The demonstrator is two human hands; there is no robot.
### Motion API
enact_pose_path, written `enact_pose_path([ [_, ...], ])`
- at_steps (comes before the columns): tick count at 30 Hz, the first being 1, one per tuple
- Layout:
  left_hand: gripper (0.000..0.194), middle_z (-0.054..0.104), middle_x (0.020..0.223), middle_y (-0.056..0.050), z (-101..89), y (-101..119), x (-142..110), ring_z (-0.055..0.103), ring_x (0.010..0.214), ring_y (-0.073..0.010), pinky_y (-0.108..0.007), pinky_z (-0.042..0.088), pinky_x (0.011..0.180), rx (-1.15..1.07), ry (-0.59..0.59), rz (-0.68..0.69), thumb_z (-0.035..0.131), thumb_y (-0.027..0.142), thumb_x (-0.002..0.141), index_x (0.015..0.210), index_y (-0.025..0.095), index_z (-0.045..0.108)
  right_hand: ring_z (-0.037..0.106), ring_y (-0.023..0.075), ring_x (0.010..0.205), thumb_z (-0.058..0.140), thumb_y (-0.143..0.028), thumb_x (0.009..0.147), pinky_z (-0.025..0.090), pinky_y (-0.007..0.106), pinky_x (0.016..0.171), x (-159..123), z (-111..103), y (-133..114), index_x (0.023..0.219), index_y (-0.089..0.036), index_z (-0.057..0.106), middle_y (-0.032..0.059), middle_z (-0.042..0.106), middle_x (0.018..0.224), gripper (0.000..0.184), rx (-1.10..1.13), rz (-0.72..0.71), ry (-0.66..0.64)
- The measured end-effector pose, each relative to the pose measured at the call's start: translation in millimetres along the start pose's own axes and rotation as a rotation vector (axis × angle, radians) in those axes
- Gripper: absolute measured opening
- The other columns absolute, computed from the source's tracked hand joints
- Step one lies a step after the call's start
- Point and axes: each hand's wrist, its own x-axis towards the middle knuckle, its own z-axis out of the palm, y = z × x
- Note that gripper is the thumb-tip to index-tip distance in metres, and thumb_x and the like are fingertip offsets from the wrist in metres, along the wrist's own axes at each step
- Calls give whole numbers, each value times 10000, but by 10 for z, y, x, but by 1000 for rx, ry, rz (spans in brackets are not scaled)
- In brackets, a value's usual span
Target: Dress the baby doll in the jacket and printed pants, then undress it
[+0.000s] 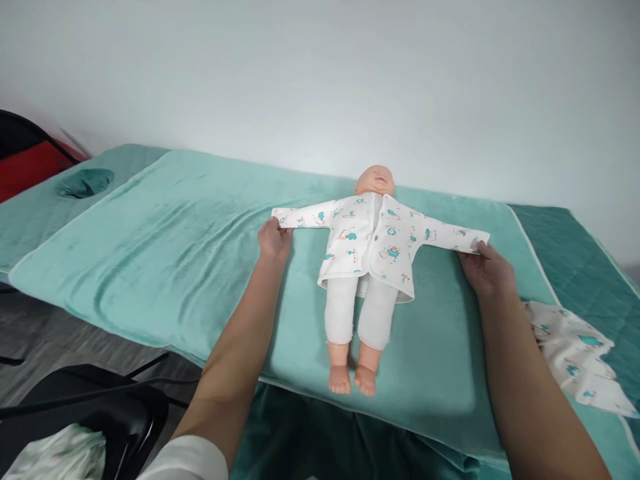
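A baby doll (375, 181) lies on its back on the green bed cover, its head toward the wall and its bare feet toward me. It wears a white printed jacket (345, 243) over white legs. Both sleeves are stretched out sideways. My left hand (275, 239) pinches the cuff of the sleeve on the left. At the other side, my right hand (490, 270) grips the cuff of the right-hand sleeve between thumb and fingers. The doll's hands do not show; the sleeves cover them.
A crumpled printed cloth (575, 357) lies right of my right forearm. The bed (150, 227) has a face hole (85, 183) at its left end, and the wall rises behind. At lower left stands a black chair (85, 413) with a pale cloth (60, 457) on it.
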Motion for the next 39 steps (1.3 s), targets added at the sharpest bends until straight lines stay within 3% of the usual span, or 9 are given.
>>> enact_pose_path([
  [6,287,621,1337,-66,-70,-68,-134,575,1294,-128,-298,417,1163,342,97,323,521,68,876,1120,214,563,664,172,1118,550,-84,841,486,391,1110,-42,-75,16,999,-223,603,35,670,1077,217,-73,-156,178],
  [10,335,526,1449,-69,-110,-83,-282,443,1426,-155,-308,296,1230,559,76,481,592,177,891,1214,239,530,487,199,1391,660,-163,829,286,427,1247,-293,-50,56,1257,-221,567,92,553,1420,441,-510,-482,289],
  [13,364,527,1431,-82,-101,-80,-419,471,1375,-182,-325,307,1216,643,-3,530,567,197,910,1269,227,517,437,235,1433,631,-306,902,285,481,1236,-677,121,131,1388,-184,538,144,491,1507,509,-748,-641,103],
  [19,293,589,1321,-83,-137,-76,-715,492,1329,-194,-335,308,1205,770,-164,749,519,122,888,1160,207,588,391,253,1479,635,-332,923,258,545,1248,-1576,487,230,1438,-283,514,78,449,1577,532,-786,-655,-448],
  [23,266,650,1183,-69,-255,-102,-948,583,1181,-207,-355,424,1101,853,-352,657,526,120,858,1077,225,636,380,271,1479,645,-327,917,306,557,1223,-1883,449,246,1425,-302,510,85,432,1581,526,-820,-675,-547],
  [26,256,682,1099,-52,-363,-78,-1167,625,1085,-207,-353,467,1035,848,-472,458,562,122,813,1021,236,659,518,287,1321,646,-357,896,483,526,1049,-1938,359,302,1390,-275,521,125,527,1454,516,-868,-610,-387],
  [29,272,699,1066,-43,-454,-13,-1367,635,1054,-206,-358,461,1028,882,-628,333,597,133,781,1027,235,652,621,231,895,625,-347,864,544,440,799,-1926,313,355,1284,-225,571,92,656,1069,441,-981,-498,-206],
  [32,322,687,1121,-43,-501,41,-1485,620,1091,-210,-351,451,1020,989,-708,330,641,167,770,1084,237,628,572,194,743,609,-315,824,510,392,736,-1913,313,365,1205,-206,593,32,629,876,397,-1049,-453,-147],
  [39,397,672,1166,-50,-515,34,-1504,613,1107,-209,-343,445,1004,1054,-750,374,648,181,762,1150,235,580,570,190,752,569,-321,825,488,371,744,-1961,285,354,1186,-202,597,30,628,875,381,-1031,-485,-158],
])
